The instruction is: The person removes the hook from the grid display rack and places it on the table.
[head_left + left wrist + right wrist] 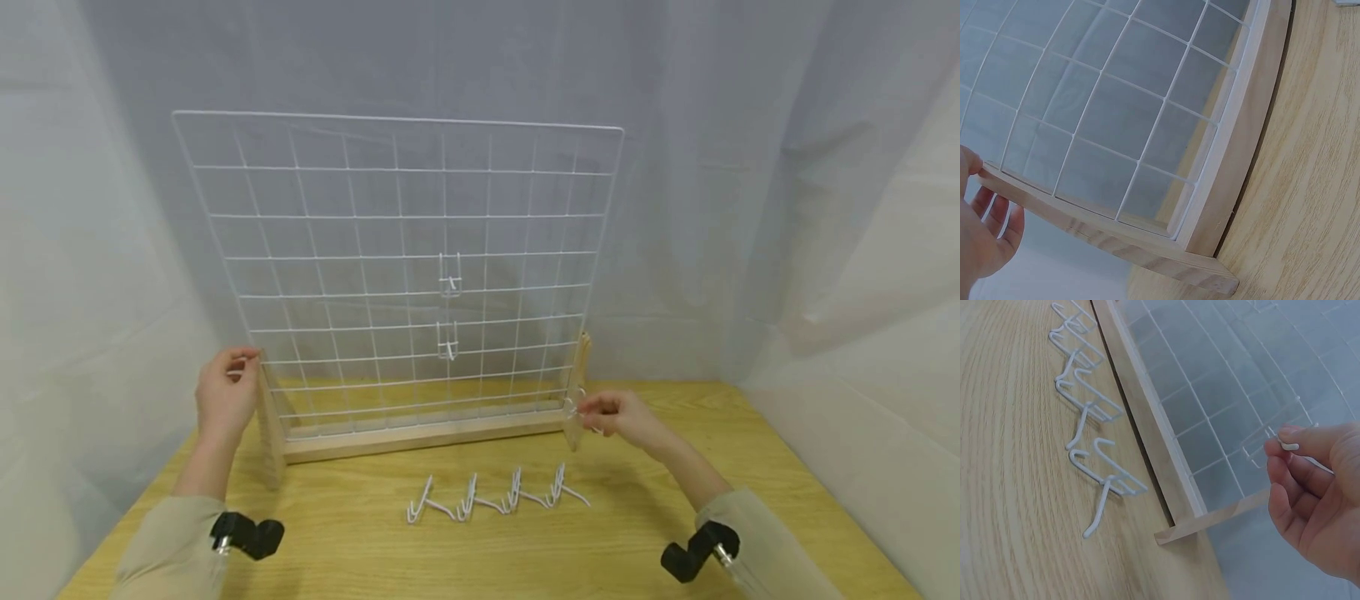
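A white wire grid panel stands upright in a wooden stand. At the top of the stand's left post, my left hand grips the wood, thumb on one side and curled fingers on the other. My right hand pinches a white wire hook between thumb and fingertips, beside the right post. In the right wrist view this hook overlaps the grid. Two similar hooks hang one above the other on the panel, an upper hook and a lower hook.
Several more white hooks lie in a row on the wooden table in front of the stand, the rightmost hook nearest my right hand. Pale sheeting hangs behind the table and at both sides.
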Demonstrator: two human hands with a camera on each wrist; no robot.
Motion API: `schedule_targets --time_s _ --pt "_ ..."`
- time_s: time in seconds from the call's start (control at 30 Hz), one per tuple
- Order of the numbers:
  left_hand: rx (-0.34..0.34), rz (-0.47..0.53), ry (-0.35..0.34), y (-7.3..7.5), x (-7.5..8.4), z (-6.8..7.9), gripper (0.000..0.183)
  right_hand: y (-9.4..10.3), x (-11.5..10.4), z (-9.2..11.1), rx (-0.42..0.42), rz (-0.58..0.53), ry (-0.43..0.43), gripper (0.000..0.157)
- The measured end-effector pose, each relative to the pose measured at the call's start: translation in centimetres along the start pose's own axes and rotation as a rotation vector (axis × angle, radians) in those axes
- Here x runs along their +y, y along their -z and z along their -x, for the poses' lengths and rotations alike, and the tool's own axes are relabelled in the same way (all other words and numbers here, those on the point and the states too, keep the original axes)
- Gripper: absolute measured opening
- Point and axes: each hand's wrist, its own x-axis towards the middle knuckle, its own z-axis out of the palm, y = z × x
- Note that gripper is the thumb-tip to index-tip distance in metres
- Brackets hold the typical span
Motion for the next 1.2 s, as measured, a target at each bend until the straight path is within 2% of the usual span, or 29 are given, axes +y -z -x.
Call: schedule_targets --time_s 0.3,0.53,1.2 --pt "0.008 0.009 0.002 0.0 0.0 0.0 0.030 0.1 1.1 0.6 0.019 0.055 -0.016 0.022" --pt "0.011 0.009 0.005 0.0 0.0 -0.1 0.030 0.4 1.7 1.3 0.026 0.053 -0.006 0.018" --pt "0.007 0.007 0.004 -0.2 -0.3 -0.3 0.029 0.7 4.7 3.2 0.031 0.086 -0.062 0.024"
